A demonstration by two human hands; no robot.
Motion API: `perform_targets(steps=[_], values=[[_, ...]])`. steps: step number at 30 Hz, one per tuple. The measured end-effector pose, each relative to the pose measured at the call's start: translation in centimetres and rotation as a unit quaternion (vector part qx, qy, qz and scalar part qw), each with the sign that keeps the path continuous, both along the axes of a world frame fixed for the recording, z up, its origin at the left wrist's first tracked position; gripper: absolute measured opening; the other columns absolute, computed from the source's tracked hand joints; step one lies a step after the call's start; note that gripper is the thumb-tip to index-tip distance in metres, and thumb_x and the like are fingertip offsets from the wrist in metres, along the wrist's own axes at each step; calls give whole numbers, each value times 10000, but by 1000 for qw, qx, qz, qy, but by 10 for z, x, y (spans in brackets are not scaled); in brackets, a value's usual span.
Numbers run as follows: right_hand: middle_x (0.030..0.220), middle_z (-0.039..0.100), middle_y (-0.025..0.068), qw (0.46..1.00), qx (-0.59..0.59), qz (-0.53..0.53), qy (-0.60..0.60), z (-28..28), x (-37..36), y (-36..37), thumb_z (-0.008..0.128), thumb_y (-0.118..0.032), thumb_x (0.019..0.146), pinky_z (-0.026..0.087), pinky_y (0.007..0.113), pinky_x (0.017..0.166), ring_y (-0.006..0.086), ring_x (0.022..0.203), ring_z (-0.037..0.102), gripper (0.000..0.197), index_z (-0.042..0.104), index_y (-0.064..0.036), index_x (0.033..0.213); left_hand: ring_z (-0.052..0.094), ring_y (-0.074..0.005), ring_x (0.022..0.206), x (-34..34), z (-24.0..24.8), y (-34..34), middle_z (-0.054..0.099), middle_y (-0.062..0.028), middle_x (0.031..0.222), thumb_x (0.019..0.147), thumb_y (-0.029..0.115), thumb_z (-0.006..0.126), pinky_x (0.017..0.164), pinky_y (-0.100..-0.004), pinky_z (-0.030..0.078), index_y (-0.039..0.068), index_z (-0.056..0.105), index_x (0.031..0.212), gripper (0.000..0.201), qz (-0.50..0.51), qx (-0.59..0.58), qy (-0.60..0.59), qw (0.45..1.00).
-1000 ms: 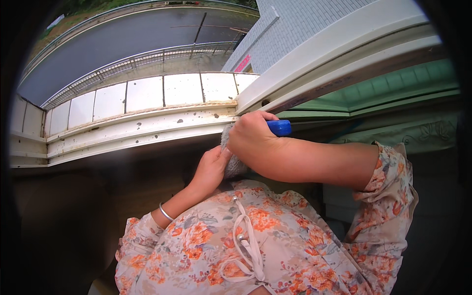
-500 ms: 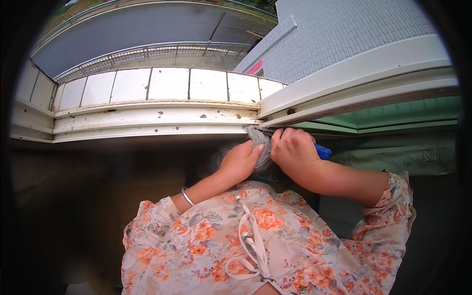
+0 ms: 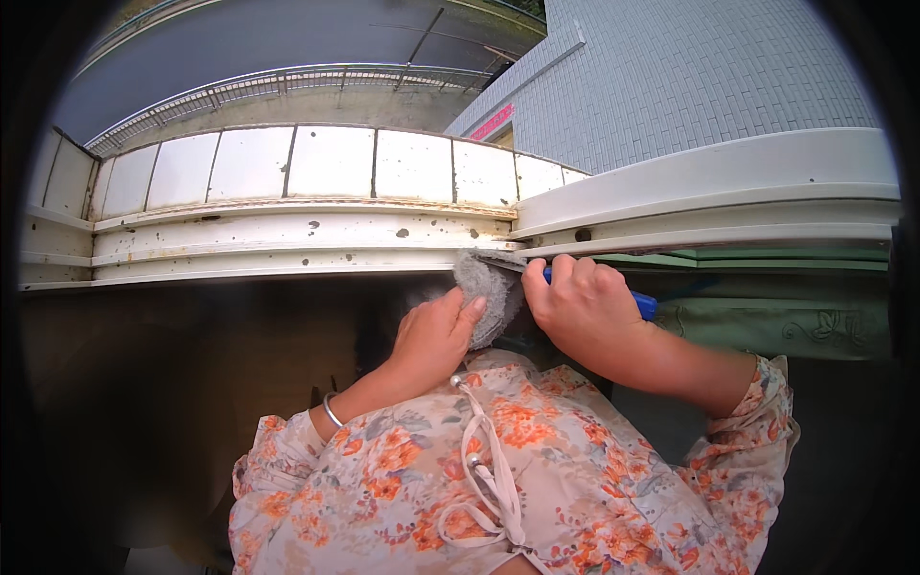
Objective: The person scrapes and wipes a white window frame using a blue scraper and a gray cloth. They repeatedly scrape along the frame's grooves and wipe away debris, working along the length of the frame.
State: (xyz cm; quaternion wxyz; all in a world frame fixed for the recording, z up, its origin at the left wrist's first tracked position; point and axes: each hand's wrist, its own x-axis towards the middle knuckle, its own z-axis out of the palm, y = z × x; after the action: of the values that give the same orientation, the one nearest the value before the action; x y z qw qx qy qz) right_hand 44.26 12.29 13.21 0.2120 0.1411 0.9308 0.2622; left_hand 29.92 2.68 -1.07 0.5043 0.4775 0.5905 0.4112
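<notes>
A fluffy grey cloth (image 3: 486,299) hangs at the inner edge of the white window track (image 3: 355,257), near the middle. Closed round its left side is my left hand (image 3: 436,331), thumb on top. My right hand (image 3: 589,305) grips a blue-handled tool (image 3: 645,306) with a thin dark metal shaft. That shaft points left and its tip meets the top of the cloth, where it is partly hidden; I cannot tell whether it is a screwdriver or a knife. Dark specks dot the track.
A sliding window frame (image 3: 709,216) covers the track's right part. Beyond lies a white tiled ledge (image 3: 331,163) with a raised rim. Outside are a railing (image 3: 287,81), a road and a grey brick wall (image 3: 700,86). Green embroidered fabric (image 3: 795,326) hangs at the right.
Both hands have drawn slightly apart, the left moving left and down with the cloth. More of the tool's shaft shows between them. The view has shifted a little.
</notes>
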Motion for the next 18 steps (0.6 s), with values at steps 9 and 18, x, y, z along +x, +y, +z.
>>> perform_targets(steps=[9, 18], values=[[695, 592, 66, 948, -152, -15, 280, -59, -14, -12, 674, -145, 824, 481, 341, 491, 219, 612, 639, 231, 670, -53, 1036, 539, -359, 543, -24, 2, -33, 578, -200, 665, 1064, 326, 572, 535, -429, 416, -29, 578, 944, 375, 159, 87, 82, 980], [904, 633, 1, 471, -657, -197, 555, -119, 15, -21, 525, -199, 1094, 515, 262, 702, 101, 745, 588, 214, 612, -10, 1141, 683, -362, 639, 14, 57, -34, 688, -141, 803, 996, 220, 679, 524, -406, 512, 17, 611, 1138, 257, 196, 224, 216, 930]])
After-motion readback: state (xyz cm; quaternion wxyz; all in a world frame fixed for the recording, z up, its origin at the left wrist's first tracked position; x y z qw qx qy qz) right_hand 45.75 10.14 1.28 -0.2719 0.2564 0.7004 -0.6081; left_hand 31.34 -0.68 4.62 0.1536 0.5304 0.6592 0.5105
